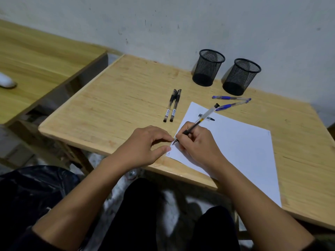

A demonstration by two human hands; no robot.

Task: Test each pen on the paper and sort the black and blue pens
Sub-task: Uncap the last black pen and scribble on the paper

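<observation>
My right hand [197,144] grips a clear-barrelled black pen [203,118], its tip down on the near left corner of a white sheet of paper [235,147]. A small scribble [168,154] shows at that corner. My left hand [146,145] rests on the table, with thumb and fingertip pinning the paper's edge. A pen cap [208,117] lies on the paper behind my right hand. Two capped black pens [171,105] lie side by side left of the paper. Two blue pens [231,101] lie beyond its far corner.
Two black mesh pen cups [208,67] [241,77] stand at the back of the wooden table [117,91] against the wall; nothing shows inside them. A second wooden table [36,60] is to the left, with a white object [6,80] on it. My knees are below the table edge.
</observation>
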